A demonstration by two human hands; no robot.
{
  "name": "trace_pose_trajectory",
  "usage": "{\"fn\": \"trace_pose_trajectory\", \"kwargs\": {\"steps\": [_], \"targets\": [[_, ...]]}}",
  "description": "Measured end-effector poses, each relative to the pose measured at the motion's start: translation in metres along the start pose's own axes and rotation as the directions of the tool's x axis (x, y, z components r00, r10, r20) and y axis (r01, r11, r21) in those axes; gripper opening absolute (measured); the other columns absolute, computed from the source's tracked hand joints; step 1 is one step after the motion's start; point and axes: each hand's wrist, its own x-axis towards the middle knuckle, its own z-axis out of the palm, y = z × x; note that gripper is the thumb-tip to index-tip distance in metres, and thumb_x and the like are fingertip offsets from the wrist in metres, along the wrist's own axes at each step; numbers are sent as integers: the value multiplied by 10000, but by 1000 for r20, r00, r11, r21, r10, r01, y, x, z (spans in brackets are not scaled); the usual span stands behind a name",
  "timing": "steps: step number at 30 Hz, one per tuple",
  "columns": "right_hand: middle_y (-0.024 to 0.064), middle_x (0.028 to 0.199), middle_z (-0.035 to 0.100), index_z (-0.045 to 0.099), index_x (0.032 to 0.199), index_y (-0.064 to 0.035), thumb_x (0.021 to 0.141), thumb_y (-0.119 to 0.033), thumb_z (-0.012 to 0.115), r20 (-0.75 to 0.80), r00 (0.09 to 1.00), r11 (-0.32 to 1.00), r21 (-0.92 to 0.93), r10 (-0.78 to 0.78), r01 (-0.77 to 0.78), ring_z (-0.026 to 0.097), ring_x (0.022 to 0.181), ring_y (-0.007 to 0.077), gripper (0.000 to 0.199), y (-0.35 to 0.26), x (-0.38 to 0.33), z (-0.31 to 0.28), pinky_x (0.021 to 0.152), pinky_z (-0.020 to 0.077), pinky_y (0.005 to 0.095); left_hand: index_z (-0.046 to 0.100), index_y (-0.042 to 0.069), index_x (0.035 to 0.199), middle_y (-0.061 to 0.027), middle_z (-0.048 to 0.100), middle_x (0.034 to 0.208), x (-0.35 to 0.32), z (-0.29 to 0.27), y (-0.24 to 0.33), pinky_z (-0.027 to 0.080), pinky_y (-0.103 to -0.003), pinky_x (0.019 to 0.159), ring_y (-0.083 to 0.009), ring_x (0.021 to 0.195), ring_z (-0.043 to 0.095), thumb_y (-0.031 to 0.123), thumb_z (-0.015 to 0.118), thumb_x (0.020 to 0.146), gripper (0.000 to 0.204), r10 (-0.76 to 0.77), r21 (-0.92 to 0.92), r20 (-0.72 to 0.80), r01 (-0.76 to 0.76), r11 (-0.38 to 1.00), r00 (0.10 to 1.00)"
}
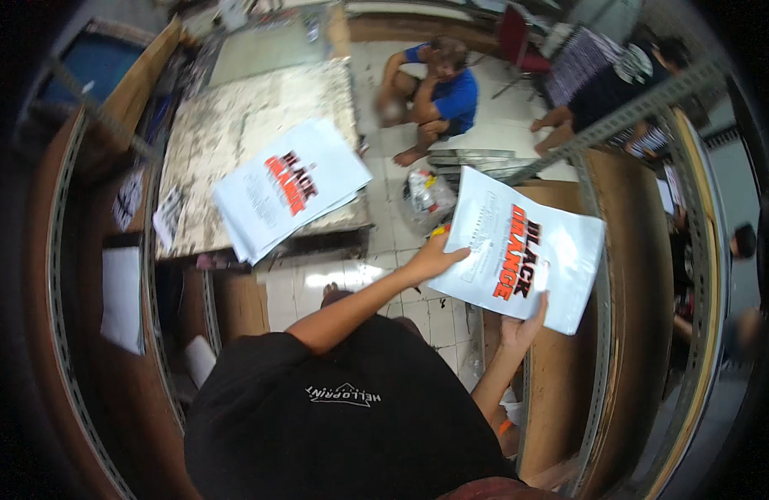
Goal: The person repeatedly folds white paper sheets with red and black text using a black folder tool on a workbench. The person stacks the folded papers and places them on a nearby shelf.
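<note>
Between my two hands is a flat white plastic bag [559,250] with black and orange print, perhaps a thin stack of them, held tilted over the shelving at the right. My left hand [437,258] grips its near left corner, thumb on top. Along the lower edge my right hand [526,323] is closed on it, thumb above and the other fingers mostly hidden underneath. To the left, a stack of similar white printed plastic bags [334,162] lies slightly fanned on a worn, stained table [234,104].
Slotted metal shelving with brown boards [559,383] stands close on my right, and another rack [63,242] on my left holds white sheets [122,296]. A person in blue [455,96] crouches on the tiled floor ahead. Another person [613,83] is at the upper right, near a red chair [518,42].
</note>
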Motion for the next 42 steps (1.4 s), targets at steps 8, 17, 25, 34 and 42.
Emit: {"fn": "trace_pose_trajectory", "kwargs": {"steps": [8, 17, 25, 34, 42], "targets": [[119, 1337, 586, 495, 1369, 8, 927, -2, 633, 194, 946, 934, -297, 261, -197, 578, 1218, 243, 464, 231, 45, 107, 1064, 451, 390, 602, -37, 1226, -137, 692, 1098, -93, -210, -31, 538, -329, 813, -184, 922, 673, 334, 759, 848, 553, -76, -45, -618, 61, 997, 783], [118, 1213, 628, 522, 1301, -8, 877, -17, 700, 195, 811, 790, -434, 552, -433, 641, 1099, 255, 460, 415, 55, 171, 963, 543, 400, 518, -75, 1342, -193, 628, 1276, -155, -366, -104, 473, -370, 999, -269, 1149, 615, 338, 780, 854, 691, -88, -11, -894, 177, 984, 439], [176, 1245, 628, 320, 1484, -24, 896, -318, 753, 61, 986, 561, -827, 157, -38, 645, 1087, 218, 787, 383, 25, 130, 864, 537, 334, 408, 28, 1473, -271, 597, 1301, -152, -383, -73, 505, -482, 961, -403, 1152, 613, 464, 835, 776, 927, 136, 413, -865, 531, 739, 484], [96, 1157, 702, 604, 1295, -43, 958, -164, 683, 273, 876, 365, -829, -397, 424, 663, 1020, 128, 367, 80, -13, 21, 892, 537, 290, 494, 32, 1414, -176, 670, 1197, -38, -317, 8, 568, -389, 792, -296, 957, 683, 339, 705, 932, 609, 388, 742, -512, 166, 650, 767], [77, 1135, 708, 692, 1189, -45, 957, -124, 664, 286, 428, -62, -883, -857, 466, 653, 1059, 158, 247, -223, -228, -49, 918, 525, 308, 551, 45, 1367, -169, 688, 1120, 8, -93, -11, 538, -342, 777, -239, 889, 668, 177, 668, 962, 442, 541, 602, -57, -404, 689, 839]]}}
